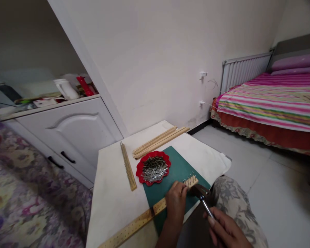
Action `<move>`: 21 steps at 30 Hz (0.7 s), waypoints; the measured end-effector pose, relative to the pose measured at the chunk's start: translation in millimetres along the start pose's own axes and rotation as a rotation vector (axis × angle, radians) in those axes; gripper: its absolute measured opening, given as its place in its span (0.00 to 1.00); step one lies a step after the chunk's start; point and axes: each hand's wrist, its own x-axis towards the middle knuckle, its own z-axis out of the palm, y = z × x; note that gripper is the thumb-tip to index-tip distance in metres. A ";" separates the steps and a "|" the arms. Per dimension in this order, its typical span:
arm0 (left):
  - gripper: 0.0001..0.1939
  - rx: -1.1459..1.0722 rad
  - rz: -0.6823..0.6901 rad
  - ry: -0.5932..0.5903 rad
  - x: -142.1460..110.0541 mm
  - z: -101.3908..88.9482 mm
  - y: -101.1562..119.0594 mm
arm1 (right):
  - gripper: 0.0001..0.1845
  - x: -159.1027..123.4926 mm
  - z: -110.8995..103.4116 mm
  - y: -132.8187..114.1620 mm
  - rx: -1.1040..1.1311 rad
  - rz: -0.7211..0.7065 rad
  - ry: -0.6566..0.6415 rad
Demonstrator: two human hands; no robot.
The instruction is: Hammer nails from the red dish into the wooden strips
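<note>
A long wooden strip (136, 223) with rows of small holes runs across the table and over a green mat (179, 164). Several nails stand upright in its far right end. My left hand (176, 198) rests over the strip, fingertips pinched together beside those nails; what they pinch is hidden. My right hand (224, 225) is closed around the handle of a hammer (206, 206). The hammer's dark head is at the strip, just right of my left fingertips. A red scalloped dish (140, 172) full of loose nails sits on the mat's far left part.
On the white-covered table (111, 199), more wooden strips (160, 141) lie at the back, and a narrow strip with nails (128, 168) lies to the left. My patterned trouser leg (235, 199) is at the right edge. A white cabinet (74, 137) stands left, a bed (274, 100) right.
</note>
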 end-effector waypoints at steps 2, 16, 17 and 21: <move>0.10 0.017 0.002 -0.001 -0.4 0.6 -0.2 | 0.24 2.3 -0.8 -15.5 -0.048 -0.062 -0.029; 0.10 0.080 -0.033 -0.030 0.1 1.4 -2.3 | 0.19 19.3 1.3 -36.8 -0.358 -0.269 -0.049; 0.09 0.082 -0.033 -0.028 0.0 1.5 -2.5 | 0.19 19.2 1.1 -36.6 -0.357 -0.264 -0.042; 0.10 0.071 -0.038 -0.021 0.1 1.9 -2.4 | 0.19 18.1 1.1 -37.3 -0.346 -0.254 -0.057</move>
